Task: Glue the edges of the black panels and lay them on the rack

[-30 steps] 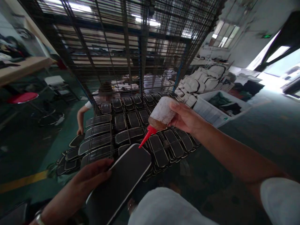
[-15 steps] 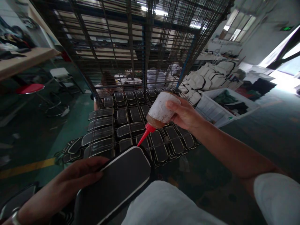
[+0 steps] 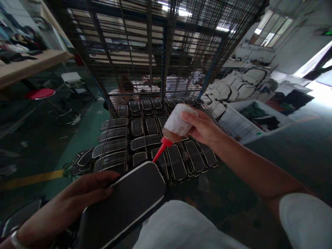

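My left hand [image 3: 88,193] grips the left edge of a dark rounded panel [image 3: 129,200], thumb on its face and the other fingers mostly hidden behind. A white line runs along the panel's border. My right hand [image 3: 201,124] is closed round a squeeze bottle [image 3: 178,121] with a white, stained wrap and brownish contents. The bottle is tipped downward. Its red nozzle [image 3: 160,150] points at the panel's far corner, and the tip is at or just above the edge there; contact cannot be made out.
Beyond the panel stands a wire rack [image 3: 155,31] with rows of similar dark panels [image 3: 145,141] on its lower mesh. A white bin [image 3: 241,128] with dark cloth stands right, near piled white pieces [image 3: 230,86]. At left are a red stool [image 3: 40,93] and a table [image 3: 33,64].
The view has turned slightly left, so the background sits further right. Both hands keep their hold, and the nozzle remains at nearly the same spot by the panel's far corner.
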Demonstrator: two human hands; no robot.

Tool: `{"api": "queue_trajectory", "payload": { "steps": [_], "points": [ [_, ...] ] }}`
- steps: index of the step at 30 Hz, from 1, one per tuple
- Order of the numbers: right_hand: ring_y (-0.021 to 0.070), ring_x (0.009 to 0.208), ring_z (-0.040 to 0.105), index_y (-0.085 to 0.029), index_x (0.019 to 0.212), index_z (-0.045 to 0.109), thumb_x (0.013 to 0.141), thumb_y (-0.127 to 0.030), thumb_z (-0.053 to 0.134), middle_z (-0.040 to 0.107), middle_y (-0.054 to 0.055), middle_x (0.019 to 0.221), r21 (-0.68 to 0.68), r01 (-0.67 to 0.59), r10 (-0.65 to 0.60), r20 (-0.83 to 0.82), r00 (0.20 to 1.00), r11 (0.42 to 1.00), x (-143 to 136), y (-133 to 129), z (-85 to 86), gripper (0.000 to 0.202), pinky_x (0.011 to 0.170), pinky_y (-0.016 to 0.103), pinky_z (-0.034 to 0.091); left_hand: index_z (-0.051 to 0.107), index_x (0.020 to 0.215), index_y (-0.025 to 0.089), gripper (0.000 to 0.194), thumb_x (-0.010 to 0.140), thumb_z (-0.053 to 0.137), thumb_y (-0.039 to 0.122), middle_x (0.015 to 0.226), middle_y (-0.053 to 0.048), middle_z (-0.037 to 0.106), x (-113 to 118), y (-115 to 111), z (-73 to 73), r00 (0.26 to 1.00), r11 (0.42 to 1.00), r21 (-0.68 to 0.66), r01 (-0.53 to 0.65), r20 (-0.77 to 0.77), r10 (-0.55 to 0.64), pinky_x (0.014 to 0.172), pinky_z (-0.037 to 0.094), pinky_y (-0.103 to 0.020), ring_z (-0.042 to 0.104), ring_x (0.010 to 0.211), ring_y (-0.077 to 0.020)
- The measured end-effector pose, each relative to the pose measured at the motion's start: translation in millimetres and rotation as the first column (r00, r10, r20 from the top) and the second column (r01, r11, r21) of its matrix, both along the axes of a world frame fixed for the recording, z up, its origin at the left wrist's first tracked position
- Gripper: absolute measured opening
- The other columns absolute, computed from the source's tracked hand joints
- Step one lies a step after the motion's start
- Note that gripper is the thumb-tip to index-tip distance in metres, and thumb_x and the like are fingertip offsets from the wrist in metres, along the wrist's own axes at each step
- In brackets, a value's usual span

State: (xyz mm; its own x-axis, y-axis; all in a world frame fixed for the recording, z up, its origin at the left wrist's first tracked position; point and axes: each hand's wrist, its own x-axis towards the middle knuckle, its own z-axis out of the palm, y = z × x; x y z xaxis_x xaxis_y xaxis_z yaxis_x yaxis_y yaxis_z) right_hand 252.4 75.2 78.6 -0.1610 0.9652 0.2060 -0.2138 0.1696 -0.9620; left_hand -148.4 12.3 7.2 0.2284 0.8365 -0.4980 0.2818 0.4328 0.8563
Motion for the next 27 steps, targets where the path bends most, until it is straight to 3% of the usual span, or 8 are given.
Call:
{"api": "queue_trajectory", "payload": {
  "steps": [7,12,16,23,27],
  "points": [
    [0.0139,0.058,0.056,-0.019,0.099,0.067,0.067,-0.069,0.103,0.062,-0.001,0.076,-0.041,0.010,-0.009,0.030,1.000,0.999,-4,6,4.2,0.070,0.039,0.022,0.046,0.091,0.108,0.038,0.042,0.071,0.099,0.056,0.106,-0.001,0.092,-2,4,-2.5,0.997,0.995,0.060,0.074,-0.035,-0.072,0.078,0.073,-0.035,0.088,0.092,-0.0309],
    [0.0141,0.056,0.057,-0.020,0.097,0.065,0.067,-0.073,0.102,0.063,-0.001,0.074,-0.035,0.024,-0.021,0.083,0.996,0.999,-6,8,6.8,0.071,0.037,0.023,0.046,0.091,0.111,0.038,0.049,0.069,0.097,0.063,0.111,-0.002,0.092,-4,2,-5.5,0.994,0.988,0.155,0.027,-0.112,-0.009,0.088,0.073,-0.040,0.086,0.100,-0.0326],
    [0.0146,0.055,0.057,-0.021,0.096,0.065,0.065,-0.074,0.102,0.063,0.000,0.073,-0.027,0.041,-0.038,0.096,0.995,0.999,-7,9,7.3,0.072,0.036,0.023,0.045,0.091,0.107,0.035,0.048,0.067,0.098,0.061,0.106,-0.003,0.092,4,-3,-0.2,0.988,0.976,0.213,-0.038,-0.141,0.069,0.089,0.073,-0.041,0.086,0.095,-0.0328],
    [0.0148,0.056,0.058,-0.022,0.095,0.065,0.067,-0.074,0.101,0.065,0.000,0.076,-0.009,0.033,-0.031,0.110,0.993,0.999,-9,9,7.7,0.069,0.036,0.023,0.046,0.093,0.102,0.035,0.051,0.061,0.099,0.065,0.104,-0.006,0.091,11,-9,5.9,0.977,0.965,0.252,-0.072,-0.177,0.119,0.087,0.073,-0.045,0.085,0.097,-0.0384],
    [0.0152,0.056,0.059,-0.022,0.096,0.066,0.067,-0.073,0.102,0.066,0.000,0.075,0.000,0.032,-0.031,0.117,0.993,1.000,-11,9,7.3,0.069,0.035,0.023,0.046,0.094,0.102,0.035,0.046,0.065,0.099,0.060,0.106,-0.005,0.092,10,-5,7.2,0.983,0.974,0.214,-0.071,-0.151,0.104,0.085,0.073,-0.040,0.086,0.096,-0.0355]
  ]
}}
